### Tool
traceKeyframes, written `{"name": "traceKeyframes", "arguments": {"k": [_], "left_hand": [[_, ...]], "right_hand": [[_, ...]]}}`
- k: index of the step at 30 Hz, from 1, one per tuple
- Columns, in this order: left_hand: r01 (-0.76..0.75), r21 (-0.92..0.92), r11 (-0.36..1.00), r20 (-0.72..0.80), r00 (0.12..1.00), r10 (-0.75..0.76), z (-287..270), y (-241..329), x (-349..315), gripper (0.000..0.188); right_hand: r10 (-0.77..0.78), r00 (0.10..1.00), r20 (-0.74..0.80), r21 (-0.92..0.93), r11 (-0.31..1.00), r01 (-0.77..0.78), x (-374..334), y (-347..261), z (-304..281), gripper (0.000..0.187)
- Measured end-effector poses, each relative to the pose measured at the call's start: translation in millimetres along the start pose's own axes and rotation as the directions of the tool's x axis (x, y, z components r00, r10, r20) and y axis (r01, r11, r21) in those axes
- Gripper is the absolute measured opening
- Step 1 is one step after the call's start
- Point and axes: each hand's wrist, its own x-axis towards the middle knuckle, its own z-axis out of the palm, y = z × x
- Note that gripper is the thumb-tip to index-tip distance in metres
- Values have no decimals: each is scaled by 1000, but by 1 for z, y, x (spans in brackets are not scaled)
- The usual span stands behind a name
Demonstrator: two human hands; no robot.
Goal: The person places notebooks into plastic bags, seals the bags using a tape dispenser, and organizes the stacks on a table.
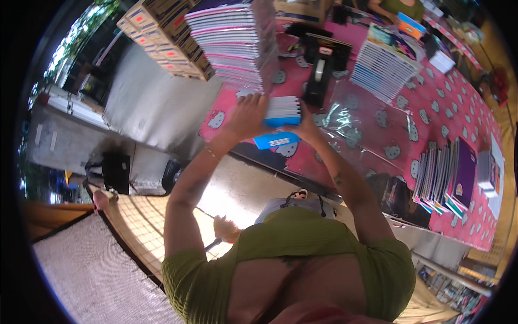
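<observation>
Between my two hands is a small stack of notebooks [284, 120] with bright blue covers, white page edges and dark binding marks, near the front edge of the table. My left hand [249, 117] grips the stack's left side, its fingers bent over the far corner. Along the right side, my right hand [305, 127] is closed on the same stack, thumb toward the near blue cover. A pale label shows on the lowest blue part. Just beyond my right hand stands a black tape dispenser [318, 75] with a roll of tape.
A tall plastic-wrapped notebook stack [232, 48] rises behind my left hand. Clear plastic bags [359, 127] lie right of my right hand on the pink patterned tablecloth [216, 120]. More notebooks [383, 67] and spiral notebooks [440, 178] stand rightward. Cardboard boxes [162, 38] are piled far left.
</observation>
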Motion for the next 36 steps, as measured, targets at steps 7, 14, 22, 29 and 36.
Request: {"name": "traceKeyframes", "arguments": {"k": [7,14,22,29,36], "left_hand": [[-188,12,982,-166,968,188,-25,21,-4,68],[270,-932,243,178,923,-342,38,85,22,61],[447,-893,43,424,870,-250,153,195,67,68],[528,-477,703,456,832,-316,151,227,97,85],[435,-602,670,309,900,-307,163,221,93,88]], "right_hand": [[-2,999,54,-192,981,13,-13,-72,-19,95],[434,858,-274,374,870,-321,-147,-82,-104,74],[687,608,-398,423,726,-543,-212,-103,-214,41],[708,594,-383,343,706,-620,-230,-75,-266,52],[686,551,-475,201,694,-691,-233,-72,-263,60]]}}
